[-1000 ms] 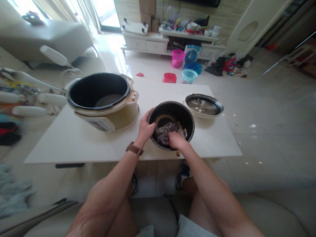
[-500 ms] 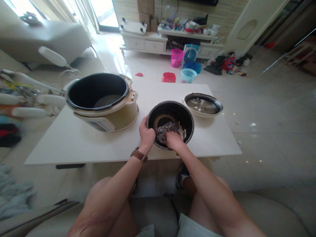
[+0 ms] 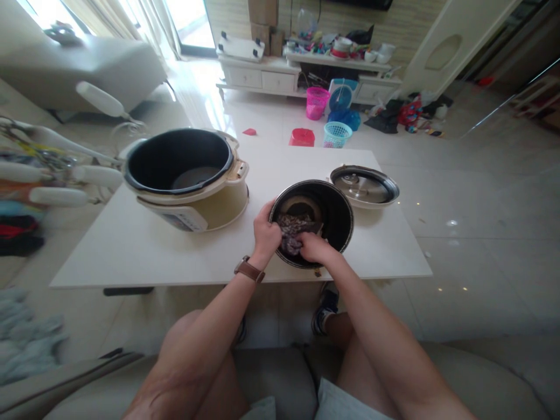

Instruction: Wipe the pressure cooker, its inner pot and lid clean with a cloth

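From my feed, daylight pours through a curtained window [image 3: 175, 23] at the far left and glares off the glossy pale floor tiles [image 3: 459, 192]. A low white cabinet [image 3: 262, 79], cluttered on top, stands against the far wall, with a pink basket [image 3: 315, 103] and a blue basket [image 3: 336, 135] on the floor before it. A white low table [image 3: 144, 256] fills the middle, and I make out a grey sofa [image 3: 87, 70] far left.

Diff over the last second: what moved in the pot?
The right hand pushed the patterned cloth leftward, bunching it against the near-left wall of the inner pot. The left hand slid slightly nearer along the rim, grip kept. The cooker base, lid and table are unchanged.
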A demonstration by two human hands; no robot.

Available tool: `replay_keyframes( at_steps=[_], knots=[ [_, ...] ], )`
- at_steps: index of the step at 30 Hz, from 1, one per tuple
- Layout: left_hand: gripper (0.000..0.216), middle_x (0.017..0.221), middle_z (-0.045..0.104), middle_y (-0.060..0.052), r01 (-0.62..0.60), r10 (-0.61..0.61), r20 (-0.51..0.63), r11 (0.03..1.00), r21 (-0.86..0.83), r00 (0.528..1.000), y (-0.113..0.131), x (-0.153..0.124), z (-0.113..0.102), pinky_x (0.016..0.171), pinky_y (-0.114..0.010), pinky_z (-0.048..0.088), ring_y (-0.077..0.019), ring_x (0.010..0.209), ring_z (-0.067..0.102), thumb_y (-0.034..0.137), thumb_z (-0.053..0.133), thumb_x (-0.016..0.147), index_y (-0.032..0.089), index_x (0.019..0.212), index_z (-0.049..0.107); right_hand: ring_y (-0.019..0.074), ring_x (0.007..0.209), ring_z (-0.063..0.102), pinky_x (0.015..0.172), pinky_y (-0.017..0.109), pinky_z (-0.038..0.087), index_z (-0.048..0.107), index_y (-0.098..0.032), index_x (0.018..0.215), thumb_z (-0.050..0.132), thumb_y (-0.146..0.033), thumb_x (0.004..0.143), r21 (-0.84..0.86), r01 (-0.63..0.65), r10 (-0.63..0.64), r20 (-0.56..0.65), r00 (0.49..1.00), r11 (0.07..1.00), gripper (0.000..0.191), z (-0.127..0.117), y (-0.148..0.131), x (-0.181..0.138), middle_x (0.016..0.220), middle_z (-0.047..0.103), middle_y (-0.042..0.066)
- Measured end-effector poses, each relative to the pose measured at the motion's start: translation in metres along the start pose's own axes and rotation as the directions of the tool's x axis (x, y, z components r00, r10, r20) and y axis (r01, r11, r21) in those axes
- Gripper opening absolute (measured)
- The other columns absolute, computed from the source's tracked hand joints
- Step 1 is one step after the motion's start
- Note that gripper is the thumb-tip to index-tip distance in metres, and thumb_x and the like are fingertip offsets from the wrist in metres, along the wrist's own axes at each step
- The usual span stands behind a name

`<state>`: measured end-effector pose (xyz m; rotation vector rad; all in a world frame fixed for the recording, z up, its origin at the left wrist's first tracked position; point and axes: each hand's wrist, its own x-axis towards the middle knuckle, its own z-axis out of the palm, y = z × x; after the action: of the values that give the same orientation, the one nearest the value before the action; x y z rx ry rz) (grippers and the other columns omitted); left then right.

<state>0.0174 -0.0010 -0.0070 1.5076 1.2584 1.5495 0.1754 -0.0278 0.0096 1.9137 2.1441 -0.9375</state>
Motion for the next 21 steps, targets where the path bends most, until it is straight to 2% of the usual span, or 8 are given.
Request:
replay_keyframes(
  at_steps=[2, 4, 7, 9, 14, 21],
  knots=[
    [0.069, 0.125, 0.077, -0.006, -0.016, 0.016, 0.053, 1.000, -0.003, 0.998, -0.003, 0.007, -0.003, 0.118, -0.045, 0.050, -0.0250, 0.123, 0.069, -0.002, 0.047, 0.063, 0.018, 0.124, 0.073, 0.0332, 0.123, 0.070, 0.103, 0.041, 0.053, 0.077, -0.025, 0.129, 0.065, -0.020, 0.089, -0.181, -0.097, 0.103, 0.024, 0.994, 0.979, 0.042, -0.009, 0.003, -0.005, 0.135, 0.073, 0.015],
    [0.070, 0.127, 0.077, -0.004, -0.038, 0.038, 0.130, 0.999, -0.002, 0.991, -0.002, 0.013, -0.005, 0.119, -0.045, 0.050, -0.0243, 0.124, 0.069, -0.001, 0.047, 0.063, 0.020, 0.124, 0.074, 0.0334, 0.121, 0.071, 0.101, 0.041, 0.054, 0.078, -0.024, 0.127, 0.064, -0.021, 0.090, -0.263, -0.114, 0.121, 0.012, 0.993, 0.958, 0.040, -0.011, 0.003, -0.008, 0.131, 0.074, 0.017],
    [0.071, 0.132, 0.075, -0.003, -0.091, 0.090, 0.220, 0.996, -0.004, 0.971, 0.004, 0.017, -0.006, 0.123, -0.047, 0.046, -0.0239, 0.130, 0.065, -0.001, 0.046, 0.064, 0.022, 0.126, 0.073, 0.0315, 0.118, 0.073, 0.098, 0.038, 0.055, 0.077, -0.025, 0.131, 0.061, -0.019, 0.092, -0.249, -0.071, 0.076, 0.008, 0.997, 0.966, 0.042, -0.007, 0.001, -0.011, 0.130, 0.075, 0.017],
    [0.071, 0.136, 0.072, -0.005, -0.136, 0.131, 0.239, 0.991, 0.005, 0.962, 0.010, 0.017, -0.007, 0.125, -0.047, 0.043, -0.0247, 0.134, 0.062, -0.002, 0.047, 0.065, 0.021, 0.126, 0.073, 0.0304, 0.119, 0.073, 0.099, 0.036, 0.055, 0.075, -0.025, 0.133, 0.060, -0.017, 0.092, -0.231, -0.042, 0.047, 0.015, 0.999, 0.972, 0.045, -0.002, 0.000, -0.011, 0.130, 0.075, 0.017],
    [0.071, 0.128, 0.067, -0.009, -0.179, 0.154, 0.221, 0.979, 0.098, 0.963, 0.014, 0.015, -0.009, 0.119, -0.046, 0.048, -0.0264, 0.126, 0.063, 0.000, 0.055, 0.067, 0.020, 0.133, 0.070, 0.0290, 0.123, 0.071, 0.104, 0.033, 0.052, 0.075, -0.022, 0.132, 0.059, -0.014, 0.091, -0.177, -0.010, 0.010, 0.001, 1.000, 0.984, 0.046, 0.004, -0.001, -0.008, 0.128, 0.076, 0.016],
    [0.057, 0.120, 0.071, -0.009, -0.048, 0.044, 0.042, 0.994, 0.097, 0.998, -0.006, 0.013, 0.000, 0.112, -0.043, 0.052, -0.0264, 0.118, 0.065, 0.003, 0.060, 0.068, 0.017, 0.123, 0.068, 0.0276, 0.125, 0.069, 0.107, 0.034, 0.049, 0.075, -0.020, 0.130, 0.054, -0.009, 0.090, -0.103, -0.017, 0.006, -0.105, 0.994, 0.995, 0.046, 0.014, -0.015, -0.003, 0.129, 0.076, 0.015]
  ],
)
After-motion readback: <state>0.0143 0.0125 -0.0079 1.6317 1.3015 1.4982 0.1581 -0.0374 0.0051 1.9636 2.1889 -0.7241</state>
